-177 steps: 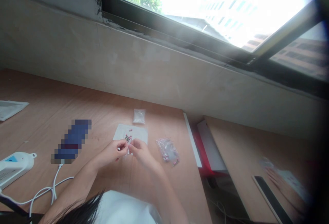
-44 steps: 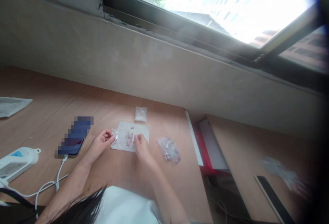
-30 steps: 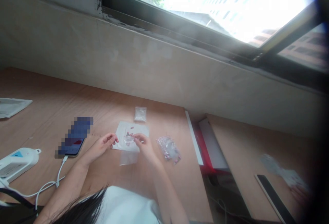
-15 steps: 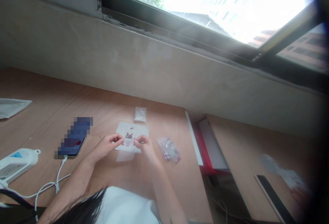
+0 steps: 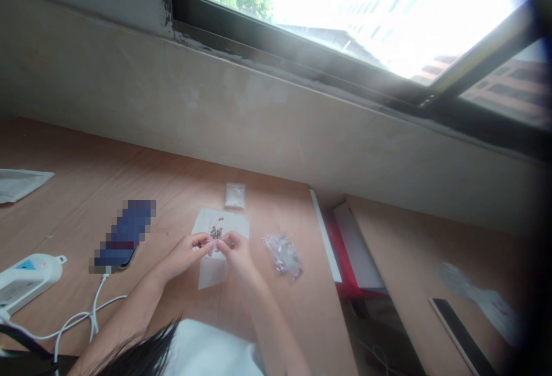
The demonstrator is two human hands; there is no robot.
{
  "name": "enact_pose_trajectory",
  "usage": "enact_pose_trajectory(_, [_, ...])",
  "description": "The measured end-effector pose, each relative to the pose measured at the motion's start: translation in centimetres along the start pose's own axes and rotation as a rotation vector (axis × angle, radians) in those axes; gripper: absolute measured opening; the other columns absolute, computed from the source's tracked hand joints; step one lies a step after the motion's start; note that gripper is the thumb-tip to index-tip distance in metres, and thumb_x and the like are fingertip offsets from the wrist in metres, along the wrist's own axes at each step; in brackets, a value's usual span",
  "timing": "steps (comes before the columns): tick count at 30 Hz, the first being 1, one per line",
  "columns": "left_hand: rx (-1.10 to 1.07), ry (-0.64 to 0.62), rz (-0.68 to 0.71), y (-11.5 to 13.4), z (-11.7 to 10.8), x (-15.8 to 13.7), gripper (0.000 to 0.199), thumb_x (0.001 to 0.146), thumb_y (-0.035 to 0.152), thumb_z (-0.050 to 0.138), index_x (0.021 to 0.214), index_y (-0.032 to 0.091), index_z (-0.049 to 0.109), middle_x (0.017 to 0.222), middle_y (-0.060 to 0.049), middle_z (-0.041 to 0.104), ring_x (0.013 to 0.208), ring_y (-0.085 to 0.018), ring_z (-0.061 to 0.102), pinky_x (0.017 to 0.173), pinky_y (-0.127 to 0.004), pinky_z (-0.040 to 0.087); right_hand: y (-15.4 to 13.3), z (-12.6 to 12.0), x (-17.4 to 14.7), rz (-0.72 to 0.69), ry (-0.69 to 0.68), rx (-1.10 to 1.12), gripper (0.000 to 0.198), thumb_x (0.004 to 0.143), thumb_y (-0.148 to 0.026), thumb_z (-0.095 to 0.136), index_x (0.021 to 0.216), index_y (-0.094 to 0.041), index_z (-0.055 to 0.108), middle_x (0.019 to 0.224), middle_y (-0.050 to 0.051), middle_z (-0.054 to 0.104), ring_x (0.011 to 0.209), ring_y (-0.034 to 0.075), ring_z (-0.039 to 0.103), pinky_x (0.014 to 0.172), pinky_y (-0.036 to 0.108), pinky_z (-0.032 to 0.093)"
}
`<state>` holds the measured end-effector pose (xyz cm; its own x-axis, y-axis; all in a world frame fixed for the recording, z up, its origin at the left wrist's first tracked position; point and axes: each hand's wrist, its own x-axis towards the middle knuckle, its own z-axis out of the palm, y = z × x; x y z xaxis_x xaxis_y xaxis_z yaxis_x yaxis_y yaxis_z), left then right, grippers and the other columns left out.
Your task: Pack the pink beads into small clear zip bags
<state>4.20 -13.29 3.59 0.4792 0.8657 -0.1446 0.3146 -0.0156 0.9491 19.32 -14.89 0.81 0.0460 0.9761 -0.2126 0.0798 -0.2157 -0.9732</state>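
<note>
Both my hands meet over the wooden desk [image 5: 73, 203]. My left hand [image 5: 186, 254] and my right hand [image 5: 233, 249] pinch the top edge of a small clear plastic bag [image 5: 211, 271], which hangs down between them. Just beyond my fingers lies a white paper sheet [image 5: 224, 222] with several tiny pink and red beads [image 5: 215, 230] on it. A clear bag of pink beads [image 5: 282, 254] lies to the right of my right hand. A small bag of white bits [image 5: 234, 195] lies farther back.
A phone [image 5: 123, 235] on a white cable [image 5: 86, 318] lies left of my hands, with a white device [image 5: 26, 281] at the far left. A paper packet [image 5: 19, 183] sits at the left edge. A gap with a red and white object [image 5: 345, 249] separates a neighbouring desk [image 5: 405, 261].
My hands came together from apart on the sheet; they picked up a small clear bag and now hold its top edge between them, closer to me.
</note>
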Motion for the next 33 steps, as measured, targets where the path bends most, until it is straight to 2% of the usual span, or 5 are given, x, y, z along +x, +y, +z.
enact_pose_trajectory(12, [0.007, 0.024, -0.063, -0.3, -0.7, 0.1, 0.033, 0.075, 0.043, 0.041, 0.061, 0.016, 0.054, 0.065, 0.001, 0.057, 0.069, -0.016, 0.051, 0.066, -0.022, 0.037, -1.3, -0.5, 0.1, 0.038, -0.042, 0.256, 0.031, 0.059, -0.040, 0.061, 0.048, -0.016, 0.046, 0.050, -0.002, 0.051, 0.051, 0.010, 0.046, 0.053, 0.021, 0.033])
enact_pose_trajectory(18, [-0.032, 0.079, -0.060, -3.6, -0.7, 1.3, 0.034, 0.075, 0.045, 0.040, 0.064, 0.017, 0.055, 0.068, 0.001, 0.058, 0.068, -0.015, 0.052, 0.061, -0.021, 0.038, 1.7, -0.1, -0.2, 0.166, -0.135, 0.241, 0.030, 0.056, -0.043, 0.062, 0.057, -0.015, 0.050, 0.053, 0.000, 0.053, 0.046, 0.009, 0.043, 0.047, 0.021, 0.031])
enact_pose_trajectory(25, [-0.076, 0.235, -0.124, -9.4, 0.2, 2.6, 0.035, 0.076, 0.047, 0.037, 0.076, 0.016, 0.054, 0.073, -0.002, 0.059, 0.073, -0.018, 0.054, 0.067, -0.025, 0.041, 2.7, -2.7, 7.2, -0.024, 0.234, -0.158, 0.021, 0.065, -0.034, 0.050, 0.063, -0.014, 0.055, 0.062, 0.003, 0.058, 0.060, 0.014, 0.052, 0.056, 0.022, 0.037])
enact_pose_trajectory(27, [-0.037, 0.237, -0.111, -10.0, 0.3, 2.4, 0.034, 0.075, 0.046, 0.038, 0.073, 0.017, 0.054, 0.071, -0.002, 0.058, 0.071, -0.018, 0.054, 0.066, -0.026, 0.041, 1.9, -3.7, 10.5, -0.038, 0.338, -0.394, 0.021, 0.068, -0.032, 0.045, 0.068, -0.014, 0.056, 0.068, 0.004, 0.060, 0.063, 0.014, 0.054, 0.057, 0.022, 0.038])
enact_pose_trajectory(33, [0.091, 0.239, -0.077, -10.7, 0.5, 2.1, 0.036, 0.076, 0.046, 0.035, 0.071, 0.017, 0.055, 0.068, -0.002, 0.057, 0.066, -0.017, 0.051, 0.062, -0.025, 0.040, 1.1, -4.1, 15.9, 0.028, 0.463, -0.579, 0.014, 0.064, -0.026, 0.051, 0.068, -0.014, 0.056, 0.070, 0.009, 0.060, 0.070, 0.021, 0.054, 0.061, 0.027, 0.036])
